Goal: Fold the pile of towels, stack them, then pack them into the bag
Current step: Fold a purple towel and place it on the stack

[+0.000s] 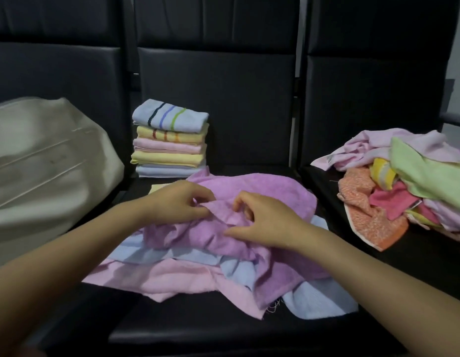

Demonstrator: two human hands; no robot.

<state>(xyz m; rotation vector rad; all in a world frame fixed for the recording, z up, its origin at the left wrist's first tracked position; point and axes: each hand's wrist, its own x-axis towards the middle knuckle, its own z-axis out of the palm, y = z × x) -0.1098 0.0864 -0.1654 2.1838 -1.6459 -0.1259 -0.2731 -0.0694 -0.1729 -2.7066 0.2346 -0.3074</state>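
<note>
A crumpled purple towel (265, 194) lies on the middle seat, on top of loose light blue (321, 300) and pink (172, 276) towels. My left hand (177, 202) pinches a fold of the purple towel near its middle. My right hand (265, 217) grips the same towel just to the right, fingers curled into the cloth. Behind them stands a neat stack of folded towels (169, 140), with a blue striped one on top. A cream bag (43, 161) lies on the left seat. An unfolded pile of towels (404, 184) sits on the right seat.
Dark padded seats (216, 328) with tall backrests (218, 94) carry everything. A yellow towel corner (156, 188) peeks out behind my left hand. The front of the middle seat is bare black cushion.
</note>
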